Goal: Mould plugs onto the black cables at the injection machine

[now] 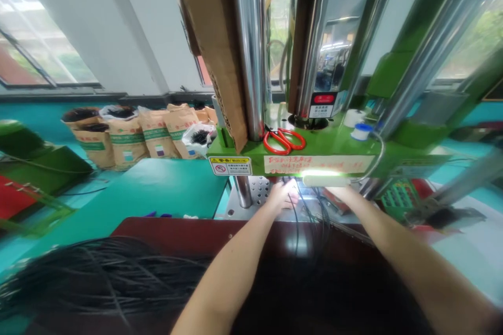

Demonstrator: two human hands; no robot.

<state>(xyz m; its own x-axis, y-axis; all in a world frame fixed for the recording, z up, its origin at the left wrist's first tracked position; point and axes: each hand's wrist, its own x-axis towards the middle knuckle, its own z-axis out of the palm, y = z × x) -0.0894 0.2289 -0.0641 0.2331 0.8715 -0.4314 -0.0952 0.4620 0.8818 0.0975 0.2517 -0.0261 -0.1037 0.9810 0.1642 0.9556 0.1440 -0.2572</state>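
Both my arms reach under the front beam of a green machine. My left hand is at the lit metal work area below the beam, beside thin black cables; its fingers are partly hidden and too small to read. My right hand is mostly hidden behind the glowing lamp, with only the wrist side showing. More black cables hang between the hands over the dark red table edge.
Red-handled scissors and thread spools lie on the machine's beam. A large bundle of black cables covers the table at left. Paper sacks stand behind a green table. Chrome columns rise ahead.
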